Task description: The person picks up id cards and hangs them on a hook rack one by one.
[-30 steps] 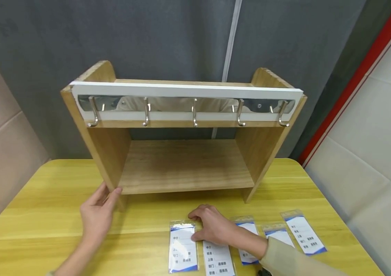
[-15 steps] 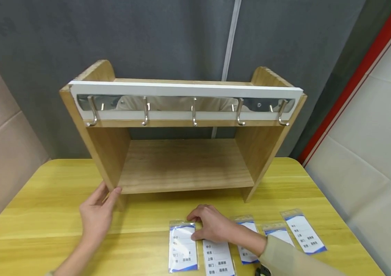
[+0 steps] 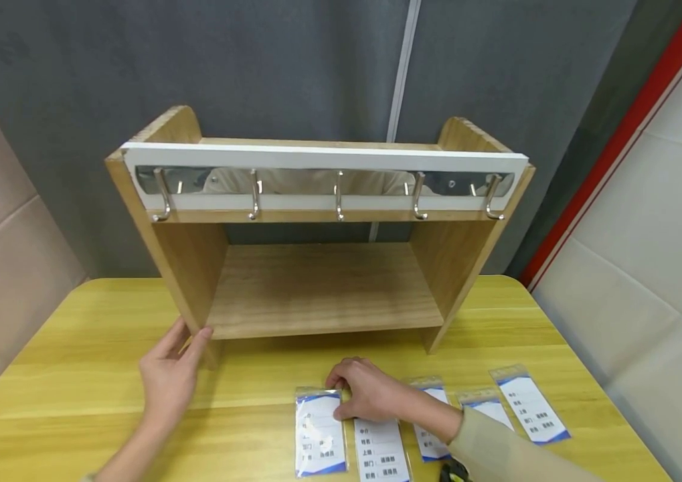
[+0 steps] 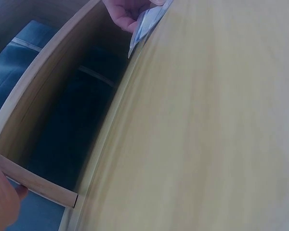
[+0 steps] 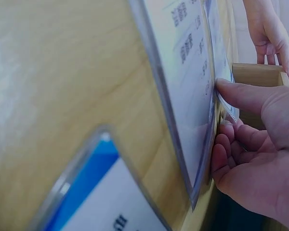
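My left hand (image 3: 168, 378) grips the lower front corner of the left side panel of a wooden shelf (image 3: 322, 288), thumb on the front edge. My right hand (image 3: 373, 395) pinches the upper right edge of the leftmost name badge (image 3: 319, 435), a white card with blue trim in a clear plastic sleeve. In the left wrist view the badge (image 4: 147, 24) stands tilted in the right hand's fingers. A second badge (image 3: 379, 455) lies just right of it, its top under the right hand. In the right wrist view, thumb and fingertips meet at the far badge (image 5: 218, 43).
Several more badges lie to the right, among them a slanted one (image 3: 531, 408); the right forearm partly covers others. A white rail (image 3: 304, 158) with several metal hooks (image 3: 339, 197) runs across the shelf's upper front. The shelf stands on a yellow wood-grain table (image 3: 75, 361) before a grey curtain.
The leftmost badge has shifted very slightly at its right edge under the right hand's fingers. Both hands keep nearly the same places; the shelf has not moved.
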Tool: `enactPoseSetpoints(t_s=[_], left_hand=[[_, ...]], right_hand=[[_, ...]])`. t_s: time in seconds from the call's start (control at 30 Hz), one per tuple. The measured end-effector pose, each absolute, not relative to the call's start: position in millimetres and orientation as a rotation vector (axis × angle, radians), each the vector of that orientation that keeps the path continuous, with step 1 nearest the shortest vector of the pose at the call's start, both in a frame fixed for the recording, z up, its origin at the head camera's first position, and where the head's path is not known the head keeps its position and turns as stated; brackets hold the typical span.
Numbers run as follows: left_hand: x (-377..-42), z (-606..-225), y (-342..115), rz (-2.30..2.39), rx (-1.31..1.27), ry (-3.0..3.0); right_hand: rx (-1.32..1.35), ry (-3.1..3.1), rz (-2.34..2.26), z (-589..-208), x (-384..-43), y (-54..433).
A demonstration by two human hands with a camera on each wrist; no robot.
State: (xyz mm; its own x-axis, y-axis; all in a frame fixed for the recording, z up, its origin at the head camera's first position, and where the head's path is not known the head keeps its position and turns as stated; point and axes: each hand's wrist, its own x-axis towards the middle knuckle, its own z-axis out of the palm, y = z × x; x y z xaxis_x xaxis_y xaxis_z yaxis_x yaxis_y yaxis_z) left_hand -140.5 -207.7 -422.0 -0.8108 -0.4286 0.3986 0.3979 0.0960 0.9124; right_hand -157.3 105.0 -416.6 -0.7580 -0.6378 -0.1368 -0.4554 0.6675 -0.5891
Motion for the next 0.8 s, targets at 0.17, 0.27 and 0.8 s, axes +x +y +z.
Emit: enactPoseSetpoints(t_s=[0.17, 0.27, 0.8], left_hand=[[-140.2, -420.4, -207.1, -1.785, 0.024, -1.773], [-139.4, -419.0, -207.1, -1.803, 0.029, -1.763], [-140.2, -421.4, -209.3, -1.827, 0.064, -1.765]], right_hand=[[-0.85, 2.564, -0.753, -415.0, -156.7, 103.2], [-0.843, 2.546, -0.773, -415.2, -156.5, 103.0], [-0.902, 2.511, -0.974, -419.6, -156.8, 109.8]])
